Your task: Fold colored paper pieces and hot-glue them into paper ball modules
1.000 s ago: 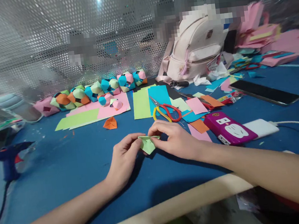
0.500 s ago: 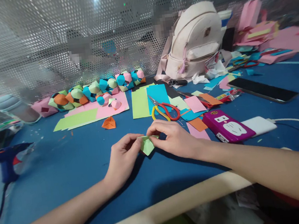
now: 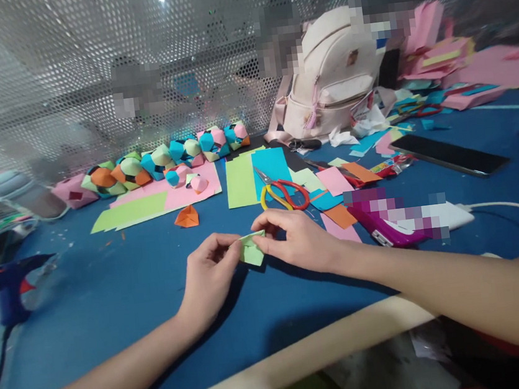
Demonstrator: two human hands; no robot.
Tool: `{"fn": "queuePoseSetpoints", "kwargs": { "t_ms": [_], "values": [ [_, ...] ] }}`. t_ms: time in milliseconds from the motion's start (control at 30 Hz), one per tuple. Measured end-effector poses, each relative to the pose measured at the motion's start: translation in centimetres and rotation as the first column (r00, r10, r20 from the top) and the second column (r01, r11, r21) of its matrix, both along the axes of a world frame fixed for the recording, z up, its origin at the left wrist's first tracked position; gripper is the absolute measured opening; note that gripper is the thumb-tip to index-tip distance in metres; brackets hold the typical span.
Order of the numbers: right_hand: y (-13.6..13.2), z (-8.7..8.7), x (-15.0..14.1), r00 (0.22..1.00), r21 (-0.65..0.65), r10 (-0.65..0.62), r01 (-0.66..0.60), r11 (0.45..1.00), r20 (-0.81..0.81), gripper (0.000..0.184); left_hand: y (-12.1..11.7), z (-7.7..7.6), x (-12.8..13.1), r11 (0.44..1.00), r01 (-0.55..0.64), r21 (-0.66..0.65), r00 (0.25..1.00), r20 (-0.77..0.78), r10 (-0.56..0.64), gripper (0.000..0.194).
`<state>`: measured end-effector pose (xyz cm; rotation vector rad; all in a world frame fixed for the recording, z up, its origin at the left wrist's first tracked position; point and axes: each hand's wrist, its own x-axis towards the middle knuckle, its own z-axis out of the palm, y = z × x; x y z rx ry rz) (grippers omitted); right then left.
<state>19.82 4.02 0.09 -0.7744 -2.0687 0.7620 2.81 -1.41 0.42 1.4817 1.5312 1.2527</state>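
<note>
A small folded piece of light green paper (image 3: 252, 251) is held between both hands, just above the blue table (image 3: 125, 297). My left hand (image 3: 213, 273) pinches its left edge between thumb and fingers. On the other side my right hand (image 3: 296, 240) grips the upper right corner, thumb in front. Beyond the hands lies a folded orange paper piece (image 3: 187, 216). Scissors (image 3: 282, 190) with one yellow and one red handle rest on blue and green paper sheets (image 3: 240, 181) behind my right hand.
Folded multicoloured paper balls (image 3: 157, 162) line the back, beside a white backpack (image 3: 333, 77). A glue gun (image 3: 10, 285) stands at the left, near a bottle (image 3: 22, 193). At the right are a purple power adapter (image 3: 366, 217), a phone (image 3: 452, 154) and paper scraps (image 3: 333, 181).
The green paper has turned between my fingers, from a pentagon pointing down to a tilted, squarer outline. Both hands keep their pinch, and the whole view has shifted slightly.
</note>
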Motion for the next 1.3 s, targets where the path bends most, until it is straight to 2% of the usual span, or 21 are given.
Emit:
{"fn": "queuePoseSetpoints", "kwargs": {
  "t_ms": [67,200,367,433,500,600,667,900,1167,1300],
  "values": [
    [0.07,0.05,0.00,1.000,-0.003,-0.010,0.010,1.000,0.003,0.007,0.04,-0.03,0.01,1.000,-0.003,-0.009,1.000,0.028,0.003,0.017],
    [0.33,-0.26,0.02,1.000,0.099,0.005,-0.004,0.995,-0.001,0.012,0.07,0.04,0.08,0.999,0.029,-0.039,0.998,0.060,-0.026,0.016],
    [0.43,-0.58,0.05,1.000,0.193,0.022,-0.024,0.981,0.010,0.014,0.06,0.52,0.24,0.994,0.072,-0.088,0.997,-0.025,-0.075,0.025],
    [0.34,-0.42,0.04,1.000,0.155,0.012,-0.012,0.988,0.000,0.010,0.03,0.57,0.24,0.994,0.071,-0.086,0.997,-0.030,-0.074,0.026],
    [0.21,-0.14,0.02,1.000,0.054,-0.010,0.011,0.998,-0.008,0.003,0.02,0.45,0.19,0.997,0.042,-0.069,0.999,-0.004,-0.043,0.027],
    [0.12,0.18,0.00,1.000,-0.069,-0.021,0.020,0.997,-0.007,0.005,0.02,0.20,0.10,0.999,0.011,-0.050,1.000,0.027,-0.010,0.028],
    [0.15,0.20,-0.02,1.000,-0.085,-0.014,0.014,0.996,-0.003,0.011,0.04,0.14,0.11,0.998,0.012,-0.057,0.999,0.040,-0.010,0.029],
    [0.34,-0.15,-0.06,1.000,-0.043,-0.026,0.026,0.999,-0.002,0.013,0.10,0.37,0.47,0.992,0.070,-0.100,0.996,0.064,-0.064,0.026],
    [0.24,-0.41,-0.09,1.000,0.096,-0.002,0.003,0.995,-0.004,0.016,0.08,0.32,0.43,0.990,0.069,-0.123,0.998,0.004,-0.070,0.015],
    [0.02,-0.46,-0.10,1.000,0.163,0.026,-0.026,0.986,0.003,0.017,0.12,0.04,0.59,0.993,0.074,-0.096,0.997,0.010,-0.074,0.013]
  ]
}}
